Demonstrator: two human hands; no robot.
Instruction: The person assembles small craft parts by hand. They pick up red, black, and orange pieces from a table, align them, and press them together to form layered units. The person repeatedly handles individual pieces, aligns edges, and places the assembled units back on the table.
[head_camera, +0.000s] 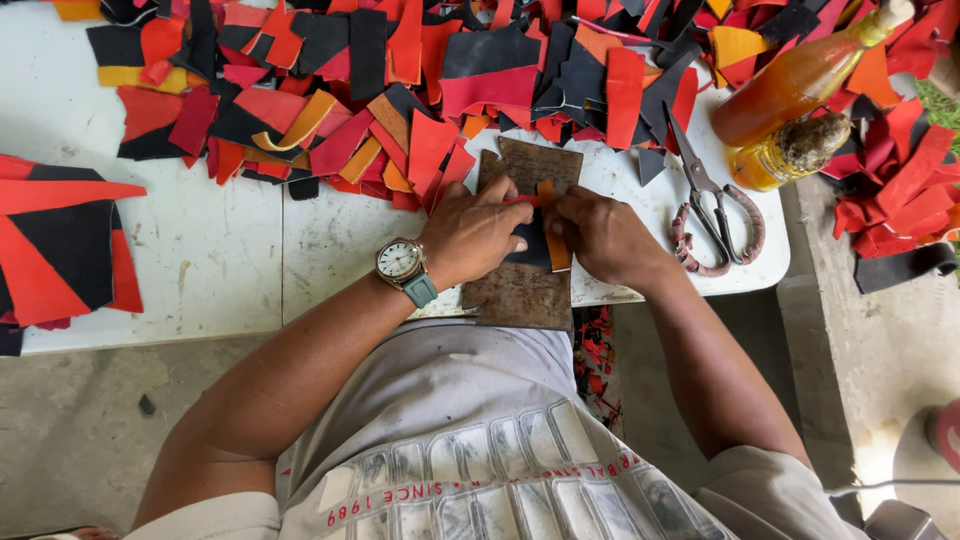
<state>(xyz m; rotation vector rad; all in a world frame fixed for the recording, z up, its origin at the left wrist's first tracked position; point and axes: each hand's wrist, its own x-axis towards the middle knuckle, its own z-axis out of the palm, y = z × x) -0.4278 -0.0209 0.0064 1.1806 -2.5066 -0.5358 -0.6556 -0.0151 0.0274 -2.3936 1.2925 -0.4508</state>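
Observation:
A brown rectangular board (520, 290) lies on the white table (220, 260) in front of me. On it lie small cut pieces, a black piece (530, 250) and an orange strip (556, 250), with a thin red piece between my fingers. My left hand (470, 235), a watch on its wrist, presses down on the pieces from the left. From the right, my right hand (600, 235) pinches the same pieces. The two hands nearly touch over the board.
A heap of red, black and orange scraps (400, 80) covers the far side of the table. Scissors (715, 215) lie right of my hands. Two amber bottles (800, 85) lie at the far right. Larger red and black sheets (60, 250) sit at the left edge.

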